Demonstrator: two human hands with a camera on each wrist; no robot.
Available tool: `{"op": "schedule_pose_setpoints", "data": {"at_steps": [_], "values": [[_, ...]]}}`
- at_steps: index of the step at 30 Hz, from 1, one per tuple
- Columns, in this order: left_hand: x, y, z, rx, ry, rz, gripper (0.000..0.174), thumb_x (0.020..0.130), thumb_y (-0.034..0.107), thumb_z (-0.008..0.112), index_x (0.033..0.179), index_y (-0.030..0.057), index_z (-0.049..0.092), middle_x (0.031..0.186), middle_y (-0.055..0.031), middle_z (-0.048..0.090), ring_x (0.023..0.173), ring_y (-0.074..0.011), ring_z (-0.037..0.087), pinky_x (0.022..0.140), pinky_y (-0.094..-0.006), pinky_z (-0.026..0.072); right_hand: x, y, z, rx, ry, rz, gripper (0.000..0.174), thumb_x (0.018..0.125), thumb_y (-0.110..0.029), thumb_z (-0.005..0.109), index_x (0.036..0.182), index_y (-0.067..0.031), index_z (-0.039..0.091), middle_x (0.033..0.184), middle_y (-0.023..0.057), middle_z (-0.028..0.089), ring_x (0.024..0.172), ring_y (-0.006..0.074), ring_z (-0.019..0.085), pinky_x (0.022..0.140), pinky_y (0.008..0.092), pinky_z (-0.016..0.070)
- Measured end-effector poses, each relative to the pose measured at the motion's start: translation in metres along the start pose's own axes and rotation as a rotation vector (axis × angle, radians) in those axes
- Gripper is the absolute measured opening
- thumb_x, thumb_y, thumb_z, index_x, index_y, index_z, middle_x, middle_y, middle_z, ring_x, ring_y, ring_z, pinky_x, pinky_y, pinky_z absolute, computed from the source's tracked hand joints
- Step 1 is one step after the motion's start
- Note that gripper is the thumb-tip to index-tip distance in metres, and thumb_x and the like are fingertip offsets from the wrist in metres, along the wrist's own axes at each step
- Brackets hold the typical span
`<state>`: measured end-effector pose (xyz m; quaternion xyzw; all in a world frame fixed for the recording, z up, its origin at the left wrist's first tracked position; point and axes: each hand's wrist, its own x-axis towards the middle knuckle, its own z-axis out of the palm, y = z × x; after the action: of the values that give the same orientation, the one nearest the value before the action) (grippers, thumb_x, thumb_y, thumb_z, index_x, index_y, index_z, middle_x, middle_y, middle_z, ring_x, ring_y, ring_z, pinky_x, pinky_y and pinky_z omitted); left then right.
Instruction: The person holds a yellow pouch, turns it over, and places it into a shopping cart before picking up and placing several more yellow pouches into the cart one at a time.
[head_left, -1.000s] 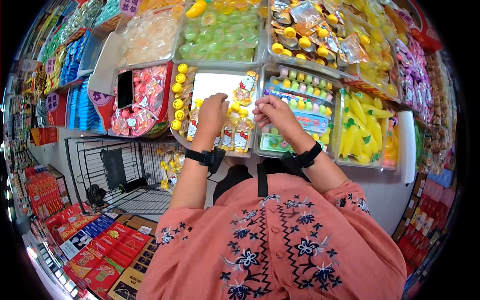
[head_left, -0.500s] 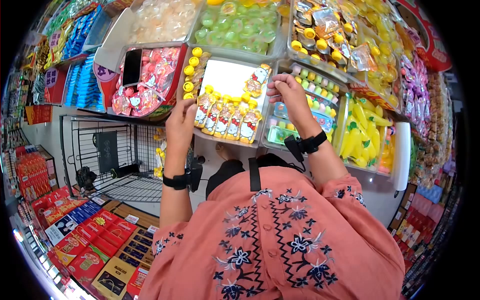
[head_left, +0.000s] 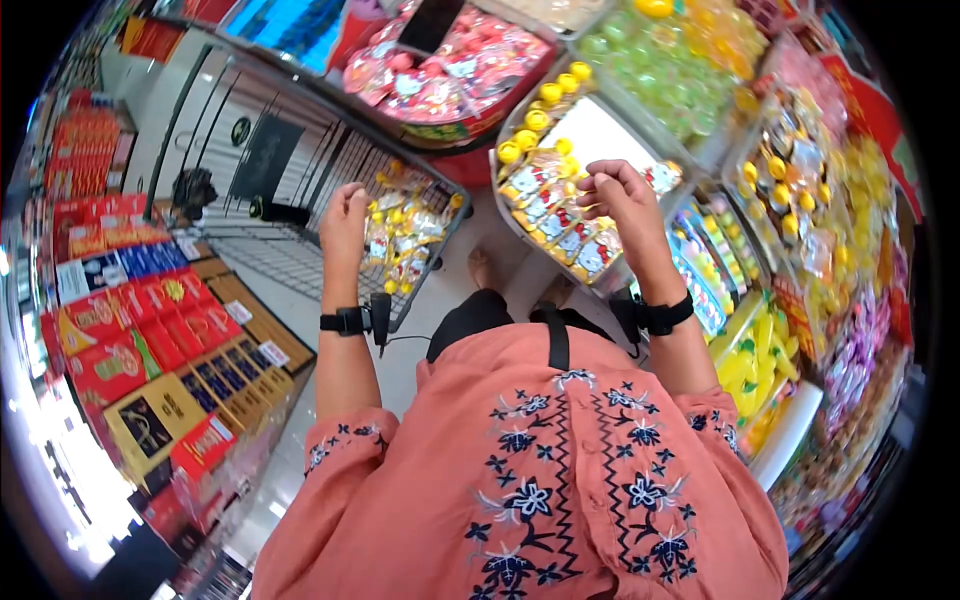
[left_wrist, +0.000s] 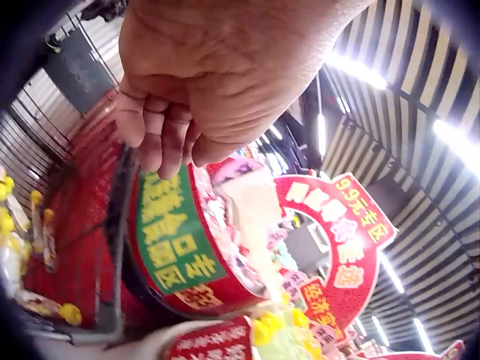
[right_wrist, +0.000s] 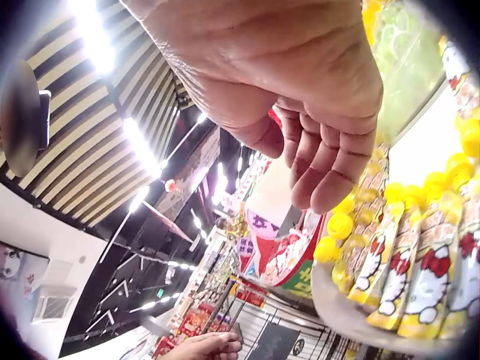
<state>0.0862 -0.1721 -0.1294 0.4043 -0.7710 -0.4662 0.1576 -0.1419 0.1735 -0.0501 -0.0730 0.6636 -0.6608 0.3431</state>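
My left hand (head_left: 345, 220) hangs beside the shopping cart's pile of yellow-capped pouches (head_left: 408, 228), fingers loosely curled. In the left wrist view that hand (left_wrist: 187, 90) holds nothing, its fingers dangling above the cart's rim. Over the front of a clear plastic bin hovers my right hand (head_left: 622, 200), fingers bent and empty. Below it lies a row of cartoon-cat pouches (head_left: 565, 222) with yellow caps, side by side. These pouches (right_wrist: 427, 274) also show in the right wrist view, to the right of the relaxed fingers. A white panel (head_left: 605, 132) covers the bin's back part.
A wire shopping cart (head_left: 262, 165) stands left of the bins. Behind it is a red tub of pink packets (head_left: 450, 75) with a black phone (head_left: 432, 24) on top. Yellow banana-shaped items (head_left: 750, 350) fill a bin at right. Red gift boxes (head_left: 150, 340) are stacked at left.
My left hand has left the pouch row and moved left to the cart. The head view has turned left, bringing the cart's pouches into sight. My right hand stays by the bins.
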Motion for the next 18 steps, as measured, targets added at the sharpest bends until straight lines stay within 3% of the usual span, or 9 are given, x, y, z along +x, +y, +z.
{"op": "schedule_pose_setpoints", "data": {"at_steps": [5, 9, 12, 18], "values": [[0.003, -0.081, -0.031, 0.048, 0.072, -0.169, 0.033, 0.092, 0.025, 0.063, 0.111, -0.0017, 0.066, 0.092, -0.0135, 0.072, 0.078, -0.0176, 0.069, 0.072, -0.0316, 0.0540, 0.014, 0.016, 0.057, -0.088, -0.255, 0.089, 0.024, 0.100, -0.018, 0.052, 0.117, -0.0024, 0.058, 0.101, 0.0071, 0.067, 0.083, 0.0126, 0.065, 0.071, 0.0266, 0.0534], [0.007, -0.145, -0.026, 0.053, 0.033, -0.311, 0.033, 0.093, 0.026, 0.064, 0.115, 0.0011, 0.065, 0.088, -0.0059, 0.069, 0.068, -0.0138, 0.064, 0.058, -0.0290, 0.0490, 0.023, 0.034, 0.086, -0.202, -0.402, 0.194, 0.025, 0.100, -0.021, 0.054, 0.117, -0.0034, 0.059, 0.100, 0.0061, 0.067, 0.084, 0.0116, 0.065, 0.073, 0.0264, 0.0534], [0.014, -0.191, -0.018, 0.270, -0.022, -0.264, 0.034, 0.092, 0.025, 0.065, 0.115, 0.0002, 0.065, 0.087, -0.0083, 0.070, 0.069, -0.0144, 0.065, 0.060, -0.0291, 0.0504, 0.026, 0.044, 0.103, -0.261, -0.445, 0.247, 0.026, 0.100, -0.022, 0.054, 0.118, -0.0034, 0.058, 0.100, 0.0056, 0.067, 0.084, 0.0115, 0.065, 0.074, 0.0262, 0.0530], [0.029, -0.234, 0.030, 0.246, -0.142, -0.286, 0.044, 0.088, 0.025, 0.066, 0.123, -0.0006, 0.061, 0.098, -0.0164, 0.072, 0.079, -0.0234, 0.069, 0.073, -0.0352, 0.0550, 0.033, 0.055, 0.128, -0.274, -0.436, 0.349, 0.027, 0.099, -0.022, 0.055, 0.119, -0.0030, 0.058, 0.100, 0.0053, 0.067, 0.084, 0.0109, 0.064, 0.073, 0.0262, 0.0521]]}}
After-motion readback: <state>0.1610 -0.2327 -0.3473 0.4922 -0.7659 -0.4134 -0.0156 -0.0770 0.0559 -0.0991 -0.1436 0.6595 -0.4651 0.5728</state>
